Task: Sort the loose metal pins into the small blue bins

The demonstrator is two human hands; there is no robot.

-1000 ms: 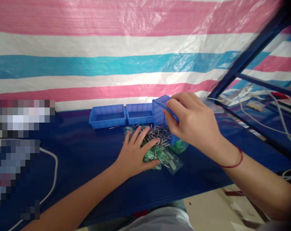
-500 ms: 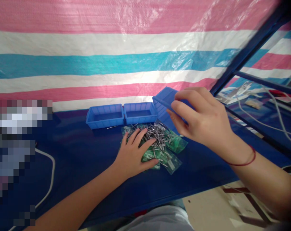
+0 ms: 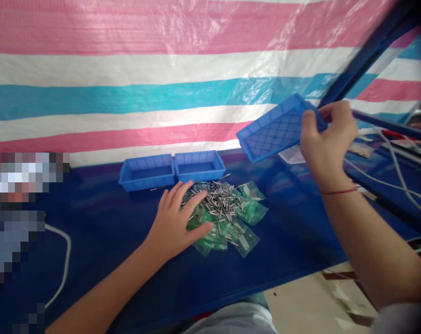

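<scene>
My right hand (image 3: 330,139) grips one end of a blue plastic bin (image 3: 275,127), holding it tilted in the air above the table; its inside shows no contents. My left hand (image 3: 177,218) lies with fingers spread at the left side of a heap. That heap has many loose thin metal pins (image 3: 221,197), their exact kind unclear, on top of small clear and green plastic bags (image 3: 243,236). Behind the heap, two more blue bins, a left one (image 3: 147,180) and a right one (image 3: 199,172), stand end to end.
The dark blue table (image 3: 283,250) runs under everything. A striped plastic sheet (image 3: 144,97) hangs behind it. At the right are a blue metal frame (image 3: 365,62) and a white cable (image 3: 401,157). Another white cable (image 3: 68,253) curves at the left beside a blurred-out area.
My right hand has moved up and to the right with the bin, turning its open side toward me. My left hand has slid slightly left, still spread at the heap.
</scene>
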